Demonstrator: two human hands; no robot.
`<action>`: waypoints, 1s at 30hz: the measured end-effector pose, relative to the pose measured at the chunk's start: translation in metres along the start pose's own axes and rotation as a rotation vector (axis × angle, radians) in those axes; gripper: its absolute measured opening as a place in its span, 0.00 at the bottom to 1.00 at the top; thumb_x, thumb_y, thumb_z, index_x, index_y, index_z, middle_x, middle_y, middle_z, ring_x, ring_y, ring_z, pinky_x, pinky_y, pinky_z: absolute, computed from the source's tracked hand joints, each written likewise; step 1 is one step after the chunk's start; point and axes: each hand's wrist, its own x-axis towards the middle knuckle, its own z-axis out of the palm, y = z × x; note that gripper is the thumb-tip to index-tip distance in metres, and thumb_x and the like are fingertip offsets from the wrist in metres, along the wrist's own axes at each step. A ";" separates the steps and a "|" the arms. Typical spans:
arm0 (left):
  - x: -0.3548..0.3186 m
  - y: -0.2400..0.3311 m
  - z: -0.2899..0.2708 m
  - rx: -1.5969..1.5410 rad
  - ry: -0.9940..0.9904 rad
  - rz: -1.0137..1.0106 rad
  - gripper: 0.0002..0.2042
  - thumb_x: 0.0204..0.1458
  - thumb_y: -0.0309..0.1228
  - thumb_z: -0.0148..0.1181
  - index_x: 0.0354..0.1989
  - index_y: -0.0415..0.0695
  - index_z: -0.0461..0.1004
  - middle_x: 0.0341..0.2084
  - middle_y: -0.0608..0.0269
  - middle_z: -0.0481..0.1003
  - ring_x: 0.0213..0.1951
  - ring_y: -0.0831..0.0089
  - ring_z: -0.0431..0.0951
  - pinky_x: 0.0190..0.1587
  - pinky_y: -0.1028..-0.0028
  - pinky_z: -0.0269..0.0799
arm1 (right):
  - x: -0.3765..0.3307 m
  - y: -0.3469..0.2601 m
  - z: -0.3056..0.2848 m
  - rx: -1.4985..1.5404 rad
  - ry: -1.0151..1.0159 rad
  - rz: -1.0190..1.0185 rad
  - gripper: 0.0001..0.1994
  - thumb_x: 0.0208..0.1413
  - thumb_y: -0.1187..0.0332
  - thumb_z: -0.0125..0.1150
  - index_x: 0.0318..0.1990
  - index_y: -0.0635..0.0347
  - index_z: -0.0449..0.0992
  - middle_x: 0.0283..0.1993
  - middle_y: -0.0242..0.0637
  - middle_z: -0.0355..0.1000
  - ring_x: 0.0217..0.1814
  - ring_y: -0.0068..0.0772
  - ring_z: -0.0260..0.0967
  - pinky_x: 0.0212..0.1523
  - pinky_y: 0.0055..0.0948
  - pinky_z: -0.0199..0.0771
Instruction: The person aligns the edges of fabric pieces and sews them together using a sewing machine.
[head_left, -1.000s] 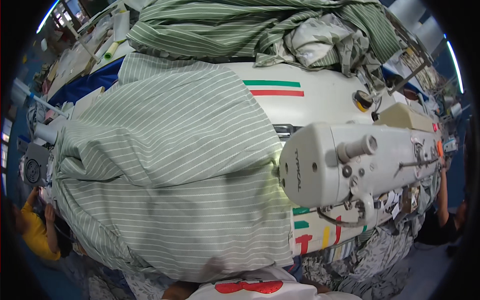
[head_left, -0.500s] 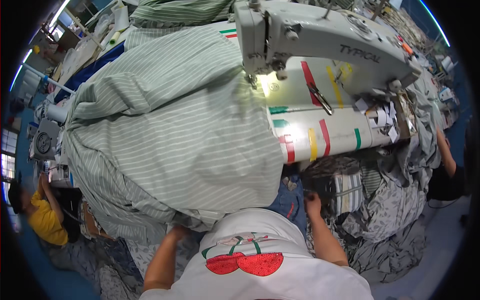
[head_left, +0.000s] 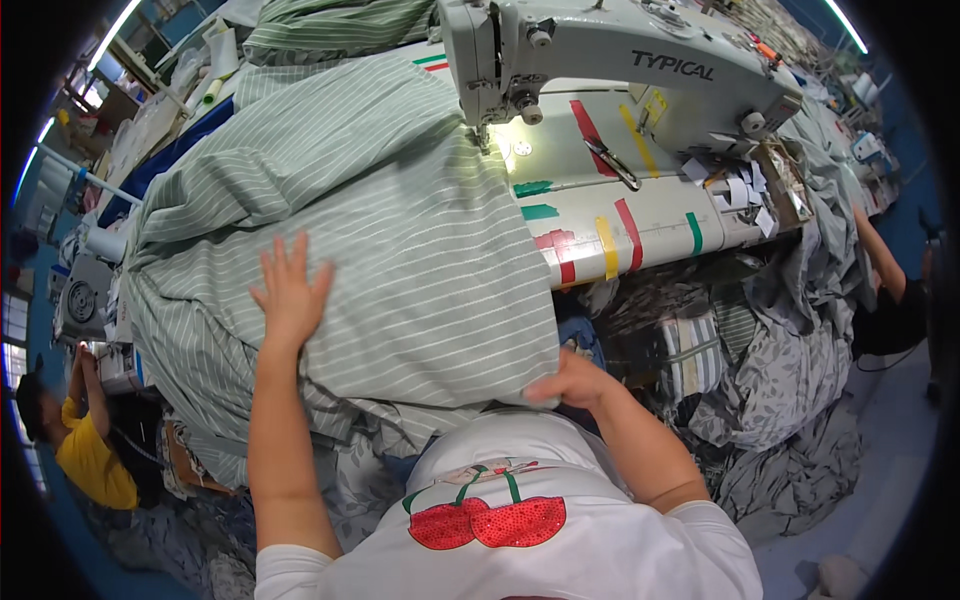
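Observation:
A large grey-green fabric with white stripes point(head_left: 420, 270) covers the left part of the sewing table and hangs over its front edge. Its far right edge lies under the needle area of a white sewing machine point(head_left: 600, 50). My left hand point(head_left: 292, 290) is spread on top of the fabric, fingers apart and slightly blurred. At the fabric's near right corner, my right hand point(head_left: 575, 382) pinches the edge, thumb on top; the other fingers are partly hidden. A pair of thread snips point(head_left: 613, 164) lies on the machine bed, right of the needle.
Coloured tape strips point(head_left: 607, 248) mark the table right of the fabric. Paper scraps point(head_left: 745, 190) sit in a tray at its right end. Leaf-patterned cloth point(head_left: 790, 370) is heaped at the right. A person in yellow point(head_left: 95, 450) is at far left; another person's arm point(head_left: 880, 255) shows at far right.
Both hands have come up from beside my lap: the left onto the striped fabric, the right to its near corner. The view has shifted slightly.

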 end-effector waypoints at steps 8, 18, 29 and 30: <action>0.139 -0.097 0.035 -0.019 -0.053 -0.019 0.30 0.56 0.53 0.46 0.63 0.50 0.59 0.66 0.53 0.53 0.68 0.53 0.48 0.58 0.29 0.40 | -0.034 -0.010 0.074 -0.373 -0.160 0.006 0.32 0.43 0.69 0.71 0.57 0.63 0.67 0.52 0.36 0.72 0.55 0.32 0.68 0.56 0.31 0.67; -0.088 0.112 -0.059 -0.845 -0.027 0.590 0.19 0.40 0.26 0.67 0.42 0.38 0.70 0.35 0.54 0.70 0.33 0.64 0.71 0.35 0.70 0.69 | -0.053 -0.032 0.085 -0.589 0.461 -0.285 0.16 0.46 0.70 0.66 0.44 0.64 0.74 0.36 0.42 0.74 0.37 0.33 0.74 0.39 0.31 0.70; -0.149 0.149 0.011 -1.273 -0.433 0.192 0.19 0.40 0.27 0.69 0.40 0.38 0.68 0.30 0.59 0.69 0.27 0.73 0.69 0.30 0.75 0.69 | -0.076 -0.046 0.071 -0.875 -0.019 -0.430 0.11 0.47 0.74 0.65 0.39 0.65 0.75 0.22 0.35 0.72 0.24 0.28 0.71 0.27 0.29 0.69; -0.146 0.149 0.007 -1.224 -0.388 0.272 0.19 0.40 0.27 0.69 0.40 0.38 0.68 0.30 0.59 0.69 0.26 0.73 0.69 0.30 0.75 0.69 | -0.080 -0.047 0.068 -0.732 -0.037 -0.400 0.11 0.47 0.74 0.65 0.39 0.65 0.75 0.23 0.35 0.72 0.24 0.28 0.71 0.28 0.28 0.69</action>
